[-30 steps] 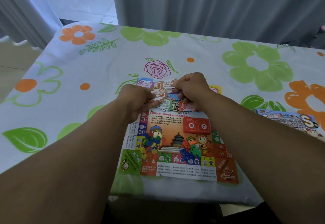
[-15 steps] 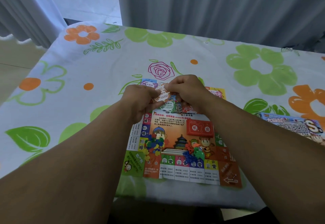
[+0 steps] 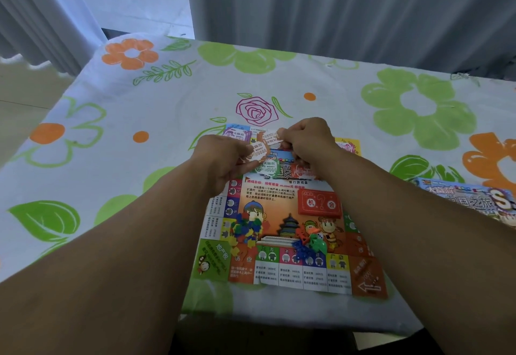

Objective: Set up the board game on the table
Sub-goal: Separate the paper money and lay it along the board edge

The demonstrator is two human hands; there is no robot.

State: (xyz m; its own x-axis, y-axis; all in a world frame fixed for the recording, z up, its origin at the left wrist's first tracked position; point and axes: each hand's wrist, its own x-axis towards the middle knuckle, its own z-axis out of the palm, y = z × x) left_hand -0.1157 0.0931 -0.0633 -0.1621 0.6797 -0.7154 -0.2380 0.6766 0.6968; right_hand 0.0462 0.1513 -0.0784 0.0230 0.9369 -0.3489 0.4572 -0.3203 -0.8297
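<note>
Left hand (image 3: 223,159) and right hand (image 3: 308,145) sit close together over the far end of the game board (image 3: 279,195), both with fingers curled. The left pinches an orange money note (image 3: 260,150); the right pinches a second orange note (image 3: 272,135) at its fingertips. Beneath both hands spreads the flowered tablecloth (image 3: 134,187), with the board flat on it and reaching back toward the person. Well right of the right hand lies the game box (image 3: 472,201). Nearer than the right hand, a red card deck (image 3: 319,204) rests on the board. Nearer still lie a heap of coloured markers (image 3: 245,229) and a cluster of pawns (image 3: 310,243). A green note (image 3: 266,170) lies just below the left fingers, and a purple note (image 3: 237,134) just beyond them.
</note>
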